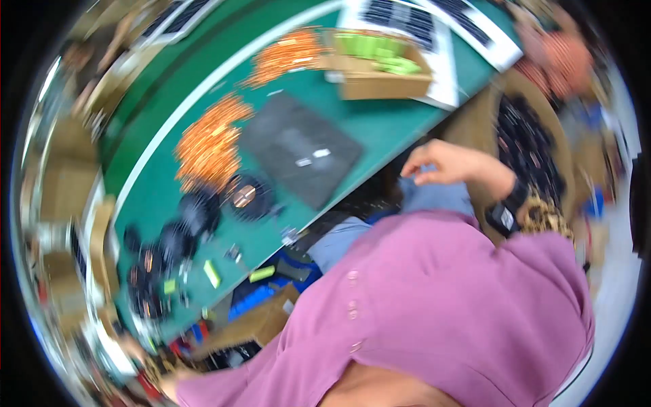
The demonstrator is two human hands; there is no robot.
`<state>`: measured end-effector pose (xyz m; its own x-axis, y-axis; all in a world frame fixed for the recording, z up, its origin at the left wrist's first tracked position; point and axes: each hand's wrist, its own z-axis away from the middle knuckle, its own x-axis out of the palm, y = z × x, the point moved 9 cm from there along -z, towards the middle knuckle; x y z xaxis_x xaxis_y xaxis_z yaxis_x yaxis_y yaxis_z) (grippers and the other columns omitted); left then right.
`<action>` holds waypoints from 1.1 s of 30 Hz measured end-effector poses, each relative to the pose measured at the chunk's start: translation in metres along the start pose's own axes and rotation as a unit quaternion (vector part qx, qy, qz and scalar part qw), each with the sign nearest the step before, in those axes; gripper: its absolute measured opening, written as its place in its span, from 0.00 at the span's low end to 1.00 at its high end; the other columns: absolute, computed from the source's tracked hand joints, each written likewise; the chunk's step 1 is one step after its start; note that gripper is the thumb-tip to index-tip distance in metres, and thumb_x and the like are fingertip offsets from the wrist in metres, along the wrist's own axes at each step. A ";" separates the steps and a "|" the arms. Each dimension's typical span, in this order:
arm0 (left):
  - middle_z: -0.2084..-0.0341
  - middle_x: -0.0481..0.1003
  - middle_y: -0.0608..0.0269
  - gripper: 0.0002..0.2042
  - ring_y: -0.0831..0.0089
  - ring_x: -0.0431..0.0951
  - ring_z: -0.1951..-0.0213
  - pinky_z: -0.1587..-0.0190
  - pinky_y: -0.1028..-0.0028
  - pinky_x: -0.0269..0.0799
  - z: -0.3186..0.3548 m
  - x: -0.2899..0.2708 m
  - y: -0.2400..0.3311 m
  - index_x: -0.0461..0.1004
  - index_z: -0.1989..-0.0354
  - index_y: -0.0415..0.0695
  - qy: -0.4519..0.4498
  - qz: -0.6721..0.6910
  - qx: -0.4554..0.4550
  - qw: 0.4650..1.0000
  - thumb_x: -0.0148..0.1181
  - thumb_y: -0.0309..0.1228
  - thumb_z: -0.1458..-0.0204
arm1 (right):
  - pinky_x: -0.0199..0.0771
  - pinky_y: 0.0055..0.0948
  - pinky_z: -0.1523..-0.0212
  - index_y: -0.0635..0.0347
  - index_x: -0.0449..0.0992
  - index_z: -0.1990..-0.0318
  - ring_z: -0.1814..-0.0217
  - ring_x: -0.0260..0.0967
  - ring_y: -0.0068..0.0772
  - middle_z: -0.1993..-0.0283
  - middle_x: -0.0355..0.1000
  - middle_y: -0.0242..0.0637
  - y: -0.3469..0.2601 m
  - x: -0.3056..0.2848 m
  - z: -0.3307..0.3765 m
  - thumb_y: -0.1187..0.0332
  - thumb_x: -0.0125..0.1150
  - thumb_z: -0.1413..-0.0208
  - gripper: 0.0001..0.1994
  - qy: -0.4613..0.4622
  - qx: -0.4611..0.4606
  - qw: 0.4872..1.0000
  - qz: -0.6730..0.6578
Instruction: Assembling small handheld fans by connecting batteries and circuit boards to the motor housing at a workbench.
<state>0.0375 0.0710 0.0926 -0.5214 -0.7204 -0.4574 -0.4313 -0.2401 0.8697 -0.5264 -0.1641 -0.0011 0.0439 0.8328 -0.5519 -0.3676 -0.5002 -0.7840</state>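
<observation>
My right hand (437, 163) hovers over my lap near the front edge of the green table (339, 193). Its fingers are loosely bent with a gap to the thumb, and I see nothing in it. Far to the lower left, my left hand (132, 347) reaches out past the table's end; blur hides its fingers and anything they may hold. A dark grey mat (298, 139) lies on the table with two small white pieces (312, 158) on it. Black round parts (249, 197) with copper-coloured centres cluster left of the mat, near several small bright green blocks (211, 273).
Two heaps of thin orange pieces (210, 146) spread behind the mat. An open cardboard box (383, 85) holds bright green pieces. Panels with dark cells (397, 17) lie at the back. Another person (556, 57) is at the upper right, beside a container of black parts (529, 149).
</observation>
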 end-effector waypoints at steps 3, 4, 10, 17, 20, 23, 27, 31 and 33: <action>0.62 0.74 0.55 0.17 0.67 0.76 0.66 0.64 0.74 0.73 0.114 0.189 0.147 0.68 0.52 0.38 -0.042 0.023 0.009 0.999 0.55 0.31 0.50 | 0.70 0.27 0.63 0.66 0.74 0.63 0.65 0.71 0.25 0.67 0.75 0.37 0.085 0.007 0.080 0.65 0.59 0.51 0.13 -0.028 0.153 0.986 -0.062; 0.62 0.74 0.55 0.17 0.67 0.76 0.66 0.65 0.74 0.73 0.158 0.217 0.180 0.69 0.53 0.38 -0.042 0.025 0.006 0.999 0.55 0.31 0.50 | 0.71 0.26 0.64 0.66 0.75 0.65 0.67 0.71 0.25 0.69 0.75 0.35 0.111 0.005 0.114 0.63 0.59 0.51 0.13 -0.030 0.230 0.968 -0.093; 0.62 0.73 0.53 0.16 0.66 0.76 0.66 0.66 0.72 0.74 0.220 0.163 0.173 0.69 0.53 0.38 0.065 -0.008 -0.024 0.998 0.54 0.30 0.50 | 0.66 0.20 0.78 0.63 0.76 0.68 0.76 0.69 0.22 0.75 0.74 0.32 0.236 -0.042 0.383 0.60 0.65 0.58 0.15 0.182 0.616 0.762 0.083; 0.61 0.73 0.52 0.15 0.65 0.76 0.67 0.68 0.70 0.74 0.110 -0.123 0.015 0.70 0.54 0.38 0.300 -0.099 -0.064 0.947 0.53 0.29 0.51 | 0.73 0.30 0.69 0.62 0.69 0.51 0.67 0.71 0.33 0.62 0.73 0.41 0.362 -0.008 0.360 0.61 0.71 0.68 0.32 0.267 0.507 0.819 -0.013; 0.54 0.70 0.54 0.17 0.65 0.72 0.56 0.54 0.68 0.68 0.060 -0.120 0.047 0.69 0.51 0.38 0.245 -0.195 0.042 0.949 0.51 0.32 0.48 | 0.61 0.33 0.44 0.55 0.60 0.41 0.42 0.61 0.44 0.45 0.63 0.48 0.337 0.019 0.297 0.71 0.74 0.79 0.47 0.113 0.379 0.918 -0.004; 0.51 0.69 0.57 0.16 0.67 0.67 0.49 0.45 0.72 0.58 0.053 0.023 0.160 0.67 0.49 0.38 0.061 -0.342 0.196 0.917 0.48 0.32 0.44 | 0.63 0.34 0.46 0.56 0.58 0.41 0.46 0.60 0.51 0.50 0.63 0.50 0.307 0.028 0.288 0.74 0.73 0.84 0.50 0.117 0.352 0.927 0.058; 0.48 0.64 0.57 0.13 0.67 0.64 0.46 0.45 0.71 0.58 0.107 0.164 0.260 0.68 0.53 0.35 -0.099 -0.270 0.298 0.910 0.47 0.23 0.46 | 0.63 0.34 0.50 0.61 0.67 0.49 0.49 0.60 0.48 0.55 0.62 0.47 0.316 0.026 0.295 0.73 0.73 0.83 0.41 0.093 0.371 0.921 0.080; 0.50 0.65 0.52 0.12 0.65 0.66 0.49 0.46 0.71 0.60 0.162 0.262 0.315 0.69 0.57 0.34 -0.266 -0.160 0.263 0.914 0.49 0.21 0.50 | 0.67 0.32 0.58 0.65 0.69 0.61 0.57 0.67 0.45 0.62 0.69 0.45 0.314 0.007 0.334 0.73 0.73 0.82 0.31 0.227 0.379 0.897 0.021; 0.53 0.66 0.50 0.13 0.65 0.67 0.51 0.47 0.70 0.60 0.193 0.293 0.329 0.69 0.58 0.33 -0.341 -0.112 0.220 0.907 0.49 0.20 0.54 | 0.67 0.32 0.58 0.64 0.69 0.61 0.60 0.69 0.45 0.65 0.71 0.45 0.290 -0.028 0.347 0.70 0.73 0.81 0.31 0.313 0.345 0.884 0.034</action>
<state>-0.3992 -0.0935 0.2085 -0.6536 -0.0785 -0.7528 -0.7569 0.0613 0.6507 -0.9565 -0.2502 -0.1144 0.4262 0.4041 -0.8093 -0.8590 -0.0997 -0.5022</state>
